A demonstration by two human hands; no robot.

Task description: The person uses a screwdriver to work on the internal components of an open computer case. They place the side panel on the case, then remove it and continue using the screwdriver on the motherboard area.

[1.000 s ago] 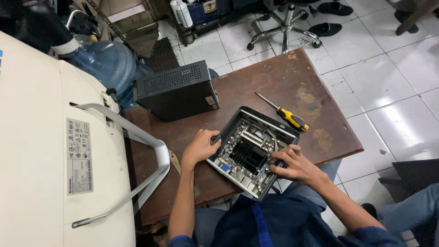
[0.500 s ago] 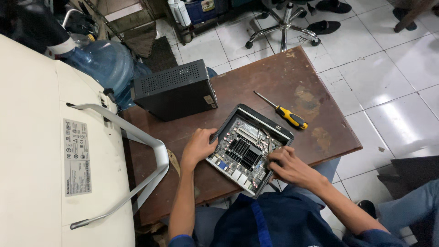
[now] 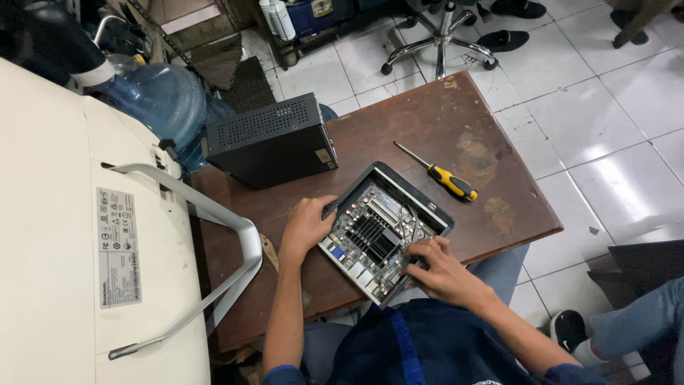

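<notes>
An opened small computer case lies tilted on the brown wooden desk, near its front edge, and the circuit board inside it, with a black heatsink in the middle, is visible from above. The left hand rests on the left edge of this case with the fingers curled over the rim, so it holds the case steady. The right hand lies on the near right corner of the board, its fingers bent down onto the components; I cannot tell if it pinches something small there. Just beyond the case lies a screwdriver with a yellow and black handle, apart from both hands. Further left on the desk stands a black perforated box cover. At the left side a big white monitor lies face down with its grey metal stand on top. Behind the desk a blue water jug stands on the tiled floor, next to an office chair base
</notes>
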